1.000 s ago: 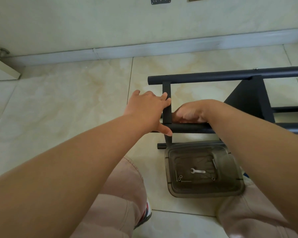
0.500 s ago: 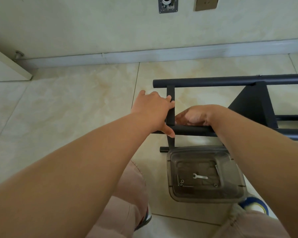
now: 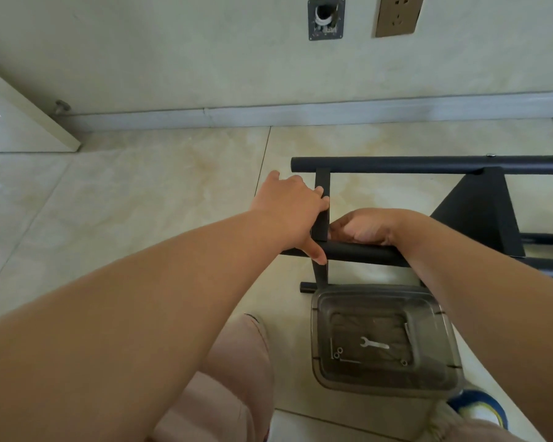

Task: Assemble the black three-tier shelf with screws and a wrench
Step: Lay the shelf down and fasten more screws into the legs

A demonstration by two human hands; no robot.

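The black shelf frame lies on its side on the tiled floor, its round tubes running left to right. My left hand grips the flat black crossbar near where it meets the nearer tube, thumb pressed on that tube. My right hand is curled just behind the same tube at the joint; what its fingers hold is hidden. A black shelf panel stands on edge at the right. A small silver wrench and loose washers lie in a clear plastic box.
The wall with its grey skirting board runs close behind the frame. A white cabinet corner juts in at the left. My knees and a blue shoe are beside the box. Open floor tiles lie to the left.
The view has tilted up, so the wall socket and plate now show. Both hands stay at the same joint of crossbar and tube, barely shifted.
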